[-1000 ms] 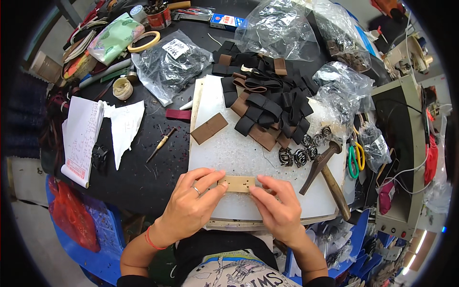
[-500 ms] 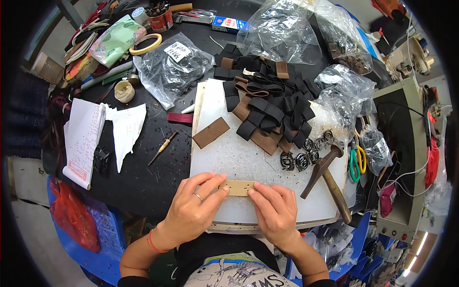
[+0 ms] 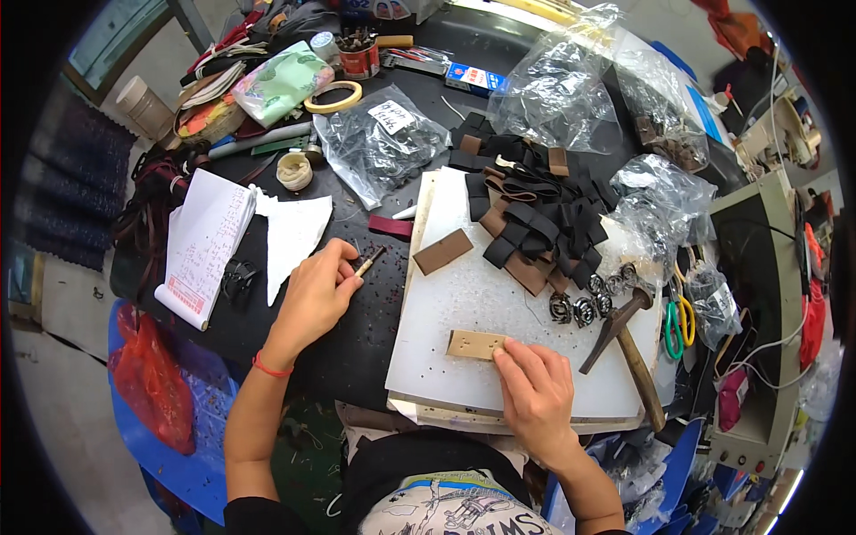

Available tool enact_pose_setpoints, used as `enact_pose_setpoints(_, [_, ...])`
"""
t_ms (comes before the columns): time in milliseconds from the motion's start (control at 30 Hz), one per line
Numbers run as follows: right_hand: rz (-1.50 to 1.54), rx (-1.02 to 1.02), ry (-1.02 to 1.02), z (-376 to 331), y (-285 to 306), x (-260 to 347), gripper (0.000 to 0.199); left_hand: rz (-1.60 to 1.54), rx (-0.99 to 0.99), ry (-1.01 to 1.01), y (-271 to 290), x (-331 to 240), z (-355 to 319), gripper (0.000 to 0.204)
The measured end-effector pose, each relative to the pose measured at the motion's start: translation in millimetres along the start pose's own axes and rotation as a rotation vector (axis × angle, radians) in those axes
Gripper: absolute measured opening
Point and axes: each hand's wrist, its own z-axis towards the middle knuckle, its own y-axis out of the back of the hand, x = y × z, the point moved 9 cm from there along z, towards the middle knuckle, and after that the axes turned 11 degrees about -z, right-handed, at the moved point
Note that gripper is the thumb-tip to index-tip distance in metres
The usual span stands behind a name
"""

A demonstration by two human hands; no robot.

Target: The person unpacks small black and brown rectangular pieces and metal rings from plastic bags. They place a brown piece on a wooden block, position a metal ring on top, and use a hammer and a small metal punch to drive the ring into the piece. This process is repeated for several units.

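My right hand (image 3: 537,390) pinches the right end of a flat tan strip (image 3: 473,344) with small dark holes, low over the white board (image 3: 428,330). Left of the board, my left hand (image 3: 312,299) has its thumb and fingers closed around the near end of a slim hand tool (image 3: 369,262) with a pale handle and a dark end. The fingers hide part of this tool, so its exact kind does not show. A hammer (image 3: 635,352) with a wooden handle lies on the board's right side, beside several dark metal buckles (image 3: 584,310).
A heap of black and brown fabric loops (image 3: 535,223) covers the board's far part, near a loose brown piece (image 3: 443,252). Left lie a notepad (image 3: 209,236) and torn white paper (image 3: 297,236). Scissors (image 3: 685,321) and plastic bags (image 3: 664,192) sit right.
My left hand has let go of the tan strip and moved left to the slim tool. My right hand still holds the strip. The whole view has shifted.
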Motion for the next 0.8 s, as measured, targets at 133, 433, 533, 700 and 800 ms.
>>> enact_pose_setpoints(133, [-0.013, 0.003, 0.017, 1.2, 1.3, 1.2, 0.034, 0.054, -0.162, -0.389, 16.3, -14.9, -8.3, 0.02])
enact_pose_setpoints(433, [0.007, 0.006, 0.03, -0.7, 1.0, -2.1, 0.034, -0.986, 0.094, -0.288, -88.1, -87.4, -61.2, 0.016])
enact_pose_setpoints(533, [0.013, -0.004, 0.025, 0.3, 1.9, -2.1, 0.032, -0.864, 0.121, -0.299, -102.2, -83.4, -53.6, 0.016])
enact_pose_setpoints(700, [0.017, -0.013, 0.031, -1.9, 0.2, -4.7, 0.032, -0.844, 0.105, -0.307, -107.4, -81.5, -50.8, 0.015])
enact_pose_setpoints(800, [0.024, -0.005, 0.016, -2.7, 0.7, -6.0, 0.03, -0.723, 0.125, -0.35, -108.8, -85.0, -52.6, 0.011])
